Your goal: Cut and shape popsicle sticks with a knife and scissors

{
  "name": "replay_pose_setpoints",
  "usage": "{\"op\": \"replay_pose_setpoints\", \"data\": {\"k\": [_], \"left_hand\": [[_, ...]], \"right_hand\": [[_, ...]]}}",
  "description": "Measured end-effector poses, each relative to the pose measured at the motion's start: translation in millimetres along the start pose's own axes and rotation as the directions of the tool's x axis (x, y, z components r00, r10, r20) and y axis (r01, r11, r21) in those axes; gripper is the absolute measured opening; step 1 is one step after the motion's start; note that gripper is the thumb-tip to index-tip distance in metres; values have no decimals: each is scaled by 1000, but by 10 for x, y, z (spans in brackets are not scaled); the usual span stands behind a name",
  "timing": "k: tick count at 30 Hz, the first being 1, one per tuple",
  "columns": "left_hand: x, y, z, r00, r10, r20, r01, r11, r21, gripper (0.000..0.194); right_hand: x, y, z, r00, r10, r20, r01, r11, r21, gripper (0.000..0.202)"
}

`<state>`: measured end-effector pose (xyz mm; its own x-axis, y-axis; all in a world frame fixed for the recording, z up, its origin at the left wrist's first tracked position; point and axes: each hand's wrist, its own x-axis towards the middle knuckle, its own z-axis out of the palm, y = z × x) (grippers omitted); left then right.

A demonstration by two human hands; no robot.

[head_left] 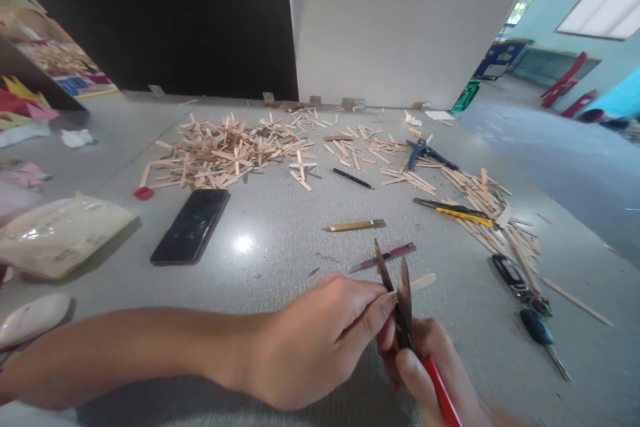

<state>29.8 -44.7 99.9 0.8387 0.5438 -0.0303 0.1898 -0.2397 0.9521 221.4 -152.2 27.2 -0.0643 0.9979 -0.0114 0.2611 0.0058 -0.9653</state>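
Observation:
My left hand (320, 340) is closed, pinching a wooden craft stick (425, 281) whose rounded end sticks out to the right. In my right hand (425, 367) is a pair of scissors (405, 287) with a red handle. Their two blades are spread apart and point away from me, with the stick between them. Just beyond the blades lies a purple craft knife (397, 252), and farther off a yellow craft knife (356, 225). My left fingers hide the near end of the stick.
A big heap of craft sticks (235, 147) lies at the back left. More sticks (475, 190) are spread at right, near blue pliers (419, 152) and a yellow cutter (463, 215). Keys (535, 323), a phone (190, 227), a plastic bag (60, 233) and a mouse (35, 319) lie around. Boards (390, 27) stand behind.

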Motion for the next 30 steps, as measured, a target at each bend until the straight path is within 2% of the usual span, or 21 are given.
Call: {"op": "replay_pose_setpoints", "data": {"k": [5,10,15,19,22,25,30], "left_hand": [[11,-22,-13,999,-35,9,36,989,-141,52],[-6,26,-96,998,-59,-12,53,962,-267,57],[4,50,-103,1000,-26,11,28,979,-201,51],[20,31,-62,999,30,12,-29,991,-132,46],[21,13,-44,999,38,8,-37,991,-131,44],[16,-6,-38,999,32,2,-31,990,-140,44],[9,-43,-38,999,35,16,-33,992,-121,43]], "right_hand": [[154,-133,-7,988,-76,132,69,996,58,69],[171,-101,-40,987,-107,123,101,993,53,66],[118,-43,-55,981,-178,81,174,983,56,64],[94,-26,-60,959,-285,-1,285,958,-19,49],[76,-15,-71,965,-261,17,261,965,-36,48],[54,-18,-75,968,-250,-20,250,968,-35,45],[23,-86,-52,978,-204,42,206,977,-45,50]]}}
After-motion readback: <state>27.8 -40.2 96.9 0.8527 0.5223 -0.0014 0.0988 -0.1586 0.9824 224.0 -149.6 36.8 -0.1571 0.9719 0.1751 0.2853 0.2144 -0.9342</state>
